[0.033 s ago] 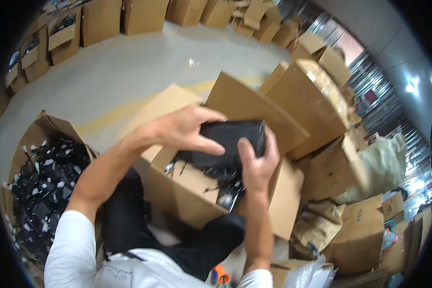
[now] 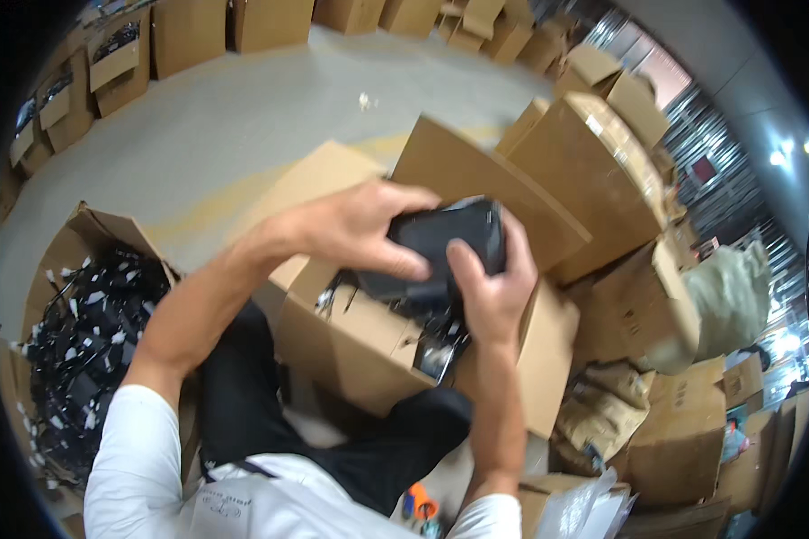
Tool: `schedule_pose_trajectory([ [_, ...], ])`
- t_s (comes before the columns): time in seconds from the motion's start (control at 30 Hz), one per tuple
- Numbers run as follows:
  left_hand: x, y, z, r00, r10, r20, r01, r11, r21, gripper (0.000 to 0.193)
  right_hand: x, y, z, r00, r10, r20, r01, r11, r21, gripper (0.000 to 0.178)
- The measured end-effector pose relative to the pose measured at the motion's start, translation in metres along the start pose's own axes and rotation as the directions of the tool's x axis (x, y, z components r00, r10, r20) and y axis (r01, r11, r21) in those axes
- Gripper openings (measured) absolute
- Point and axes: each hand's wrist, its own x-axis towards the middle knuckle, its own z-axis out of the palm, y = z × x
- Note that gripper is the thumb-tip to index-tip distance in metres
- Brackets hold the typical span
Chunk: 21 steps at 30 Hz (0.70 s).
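Observation:
Both hands hold a black rectangular device [image 2: 449, 238] with a smooth, slightly glossy surface, above an open cardboard box [image 2: 351, 337]. My left hand [image 2: 364, 229] grips its left end, thumb lying across the top face. Around the right end is my right hand [image 2: 499, 283], its thumb pressed on the near part and its fingers along the far side. Below the device, dark items [image 2: 439, 346] with cables and a shiny surface lie in the box, partly hidden by the hands. What the device is exactly, I cannot tell.
At the left stands an open carton [image 2: 139, 229] heaped with black adapters and cables [image 2: 85, 359] with white tags. Stacked cartons [image 2: 584, 180] rise at the right, near a pale green sack [image 2: 728, 301]. An orange tool-like object [image 2: 420, 501] and clear plastic wrap [image 2: 577, 512] lie close to me.
The view has shifted slightly, so the boxes sit a little higher and farther right. Both hands keep hold of the black device, which looks a bit more tilted.

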Motion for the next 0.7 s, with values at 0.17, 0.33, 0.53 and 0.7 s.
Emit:
schedule_pose_trajectory([
  [0.17, 0.03, -0.04, 0.045, 0.934, -0.307, -0.181, 0.182, 0.848, -0.498, 0.059, 0.021, 0.061, -0.028, 0.961, 0.198, 0.195, -0.274, 0.795, 0.541, 0.105],
  [0.33, 0.038, -0.125, 0.089, 0.823, -0.566, -0.043, 0.336, 0.547, -0.767, 0.051, -0.017, 0.132, -0.047, 0.471, 0.617, 0.63, -0.709, 0.69, -0.145, 0.044],
  [0.53, 0.006, -0.249, 0.223, 0.486, -0.797, 0.359, 0.865, 0.38, -0.329, 0.05, -0.057, 0.247, -0.091, 0.584, 0.65, 0.486, -0.015, 0.608, -0.794, 0.036],
  [0.7, -0.038, -0.333, 0.346, 0.255, -0.83, 0.495, 0.957, 0.145, -0.249, 0.041, -0.1, 0.33, -0.068, 0.384, 0.768, 0.512, 0.343, 0.396, -0.852, 0.016],
])
